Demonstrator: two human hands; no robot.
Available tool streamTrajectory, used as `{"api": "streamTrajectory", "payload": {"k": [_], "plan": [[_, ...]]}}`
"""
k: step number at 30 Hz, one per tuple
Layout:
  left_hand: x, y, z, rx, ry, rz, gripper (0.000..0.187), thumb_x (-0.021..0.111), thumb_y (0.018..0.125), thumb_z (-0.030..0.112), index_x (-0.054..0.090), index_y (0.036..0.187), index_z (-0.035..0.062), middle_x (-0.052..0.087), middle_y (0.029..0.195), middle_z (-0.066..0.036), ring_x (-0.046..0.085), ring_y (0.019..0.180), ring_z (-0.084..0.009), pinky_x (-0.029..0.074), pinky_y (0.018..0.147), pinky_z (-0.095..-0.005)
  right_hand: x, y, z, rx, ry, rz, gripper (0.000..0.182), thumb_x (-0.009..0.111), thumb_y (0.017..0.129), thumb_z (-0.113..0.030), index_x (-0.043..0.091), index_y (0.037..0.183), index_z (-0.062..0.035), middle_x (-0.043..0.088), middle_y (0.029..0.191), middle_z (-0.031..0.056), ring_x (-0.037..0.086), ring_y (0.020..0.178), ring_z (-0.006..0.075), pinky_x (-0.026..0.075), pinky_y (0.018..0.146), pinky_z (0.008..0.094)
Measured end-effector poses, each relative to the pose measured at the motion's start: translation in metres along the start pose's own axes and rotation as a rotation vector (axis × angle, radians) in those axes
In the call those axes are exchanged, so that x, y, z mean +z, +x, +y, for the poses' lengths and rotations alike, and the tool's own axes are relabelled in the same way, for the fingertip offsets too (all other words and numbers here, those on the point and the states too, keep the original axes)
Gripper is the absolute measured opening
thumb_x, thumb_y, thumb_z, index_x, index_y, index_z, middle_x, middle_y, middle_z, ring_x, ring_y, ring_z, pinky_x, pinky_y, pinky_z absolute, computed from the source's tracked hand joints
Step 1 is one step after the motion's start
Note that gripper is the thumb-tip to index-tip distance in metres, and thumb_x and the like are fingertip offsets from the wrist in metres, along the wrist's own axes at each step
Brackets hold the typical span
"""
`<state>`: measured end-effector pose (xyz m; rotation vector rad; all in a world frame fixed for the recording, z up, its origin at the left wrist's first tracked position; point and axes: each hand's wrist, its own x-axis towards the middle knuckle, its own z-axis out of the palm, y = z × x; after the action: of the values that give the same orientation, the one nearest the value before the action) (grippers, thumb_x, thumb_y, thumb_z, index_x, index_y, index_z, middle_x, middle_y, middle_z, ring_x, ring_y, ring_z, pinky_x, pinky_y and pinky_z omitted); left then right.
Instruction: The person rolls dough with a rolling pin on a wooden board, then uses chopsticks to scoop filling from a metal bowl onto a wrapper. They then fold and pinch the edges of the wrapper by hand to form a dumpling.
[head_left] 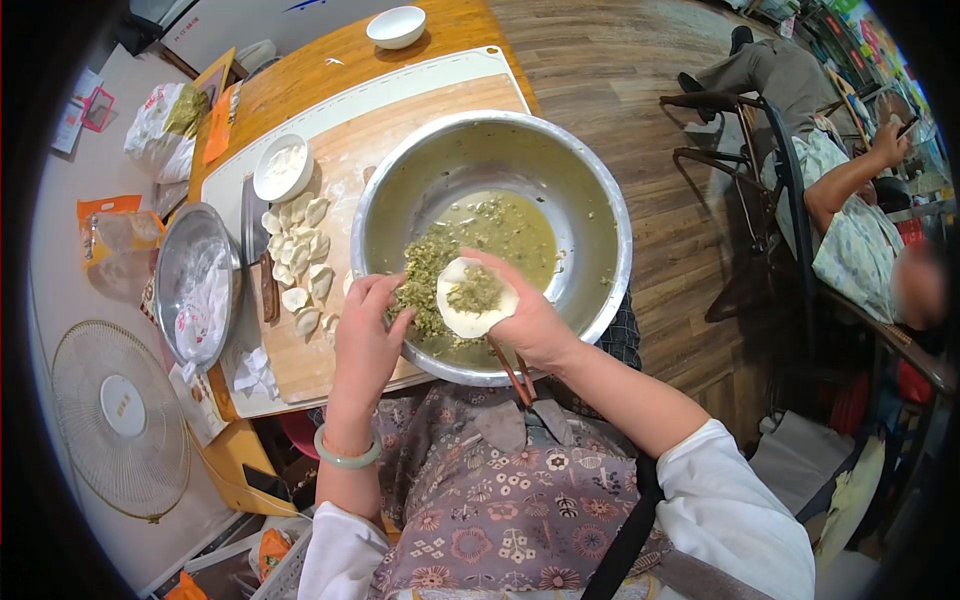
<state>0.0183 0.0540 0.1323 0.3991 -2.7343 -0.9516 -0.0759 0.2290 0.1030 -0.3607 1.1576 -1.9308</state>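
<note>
On my right hand [530, 315] lies a round white dough wrapper [455, 312] with green filling [476, 291] in its middle, held over a large metal bowl [592, 190]. The bowl contains chopped green filling [428, 262] and greenish liquid. My left hand [372, 318] is at the bowl's near left rim, beside the wrapper, with its fingers apart and nothing visible in them. Brown chopsticks [512, 372] lean over the near rim, below my right hand. Several folded dumplings [298, 240] rest on the wooden board [335, 155] to the left.
A bowl of white powder [284, 168], a knife [256, 215] and a metal basin [200, 225] are at the left. An empty white bowl [396, 28] stands at the far edge. A fan [123, 405] is lower left. A seated person [860, 220] is at the right.
</note>
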Motion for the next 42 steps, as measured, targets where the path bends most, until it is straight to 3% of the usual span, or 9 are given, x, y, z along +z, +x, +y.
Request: {"api": "streamTrajectory", "payload": {"k": [2,3,5,6,8,18,30,37,42], "plan": [[-0.003,-0.006,0.007,-0.066,-0.133,0.027,0.032,0.071,0.067,0.002,0.059,0.097,0.0065,0.053,0.092,-0.011,0.054,0.081,-0.0260,0.046,0.073,-0.0338,0.000,-0.002,0.001,-0.018,-0.024,0.003,0.069,0.064,0.076,0.004,0.032,0.137,-0.0057,0.049,0.125,0.0071,0.048,0.114,0.0147,0.038,0.097,0.0279],[-0.002,-0.009,0.011,-0.067,-0.132,0.026,0.032,0.071,0.067,0.002,0.059,0.097,0.0065,0.053,0.092,-0.011,0.054,0.081,-0.0260,0.046,0.073,-0.0338,0.002,-0.002,0.000,-0.008,0.002,0.013,0.069,0.063,0.076,0.004,0.032,0.137,-0.0056,0.049,0.125,0.0071,0.048,0.114,0.0148,0.038,0.097,0.0280],[0.002,-0.014,0.020,0.270,-0.077,-0.008,0.034,0.070,0.065,-0.001,0.060,0.096,0.0084,0.053,0.092,-0.008,0.053,0.083,-0.0269,0.044,0.075,-0.0358,0.005,-0.001,-0.001,0.000,0.028,0.016,0.069,0.063,0.076,0.004,0.032,0.137,-0.0055,0.049,0.125,0.0072,0.048,0.114,0.0150,0.038,0.097,0.0282],[0.006,-0.016,0.023,0.269,-0.075,-0.007,0.034,0.070,0.065,-0.001,0.060,0.096,0.0084,0.053,0.092,-0.008,0.053,0.083,-0.0269,0.044,0.075,-0.0358,0.006,-0.001,-0.001,0.001,0.015,0.013,0.068,0.063,0.076,0.004,0.033,0.137,-0.0056,0.049,0.125,0.0074,0.048,0.114,0.0151,0.038,0.098,0.0284],[0.017,-0.022,0.024,0.426,0.038,0.158,0.036,0.070,0.062,-0.002,0.061,0.094,0.0106,0.052,0.091,-0.005,0.053,0.084,-0.0251,0.043,0.073,-0.0353,0.008,-0.003,-0.003,0.005,0.003,0.014,0.068,0.062,0.076,0.003,0.034,0.137,-0.0057,0.049,0.125,0.0075,0.048,0.114,0.0151,0.037,0.098,0.0285],[0.005,-0.011,0.029,0.640,0.105,0.091,0.032,0.065,0.063,-0.001,0.063,0.093,0.0110,0.061,0.102,-0.002,0.056,0.092,-0.0227,0.043,0.079,-0.0332,0.014,-0.010,-0.015,-0.089,-0.599,-0.082,0.063,0.058,0.075,0.000,0.038,0.135,-0.0068,0.047,0.129,0.0134,0.046,0.119,0.0212,0.036,0.099,0.0310],[0.003,-0.024,0.026,0.359,-0.208,0.059,0.033,0.061,0.067,-0.010,0.059,0.097,0.0033,0.057,0.105,-0.014,0.056,0.093,-0.0275,0.045,0.080,-0.0351,0.017,-0.011,-0.006,-0.058,-0.449,-0.078,0.060,0.061,0.076,-0.003,0.040,0.132,-0.0078,0.052,0.123,0.0103,0.050,0.113,0.0190,0.040,0.094,0.0294],[0.006,-0.023,0.017,0.437,-0.120,0.100,0.027,0.066,0.068,-0.007,0.061,0.093,0.0039,0.059,0.095,-0.011,0.056,0.083,-0.0252,0.046,0.072,-0.0334,0.020,-0.012,-0.006,-0.185,-0.532,-0.086,0.052,0.064,0.080,-0.008,0.045,0.128,-0.0061,0.052,0.123,0.0095,0.050,0.113,0.0174,0.040,0.095,0.0292],[0.004,-0.021,0.021,0.249,-0.200,0.072,0.021,0.072,0.066,0.001,0.063,0.085,0.0059,0.060,0.087,-0.007,0.055,0.078,-0.0251,0.044,0.067,-0.0327,0.020,-0.012,-0.004,-0.133,-0.546,-0.118,0.043,0.064,0.082,-0.011,0.050,0.122,-0.0050,0.054,0.121,0.0082,0.051,0.113,0.0177,0.039,0.095,0.0298]]}}
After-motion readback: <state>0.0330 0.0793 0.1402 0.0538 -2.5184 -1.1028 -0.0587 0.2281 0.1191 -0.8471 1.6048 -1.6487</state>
